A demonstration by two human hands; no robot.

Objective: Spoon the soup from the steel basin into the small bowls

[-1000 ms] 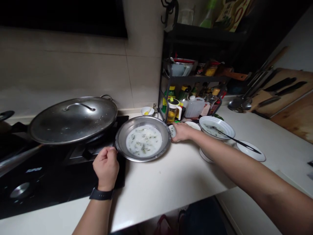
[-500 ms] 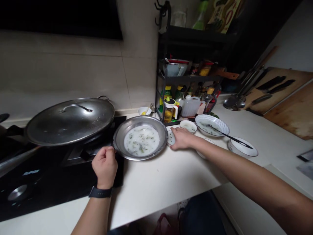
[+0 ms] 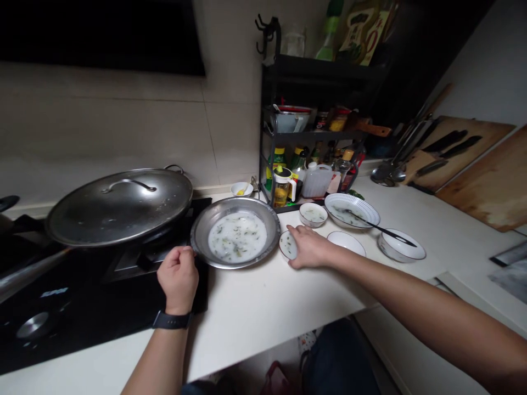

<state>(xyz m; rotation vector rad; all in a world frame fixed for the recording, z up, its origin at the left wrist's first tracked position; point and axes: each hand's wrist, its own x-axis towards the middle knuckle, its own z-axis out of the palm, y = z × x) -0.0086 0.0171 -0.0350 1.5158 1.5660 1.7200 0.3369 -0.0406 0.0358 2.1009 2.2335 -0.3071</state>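
My right hand reaches across the counter with its fingers closed round the rim of a small white bowl. Pale liquid with green bits fills that bowl, which is partly covered by the hand. Just left of it stands a wide metal basin of the same milky, leafy soup. My left hand, with a black watch on its wrist, is a fist close to the basin's left rim; nothing shows in it. Behind my right hand are another small bowl of soup and a larger ribbed bowl with a dark-handled utensil.
A lidded wok sits on the black stove at left. Two more white bowls stand near my right forearm. A rack of bottles backs the counter. Knives and cutting boards lean at far right.
My right hand has brought the small bowl slightly nearer to me, a little away from the basin. My left fist has hardly moved. The view has shifted slightly.
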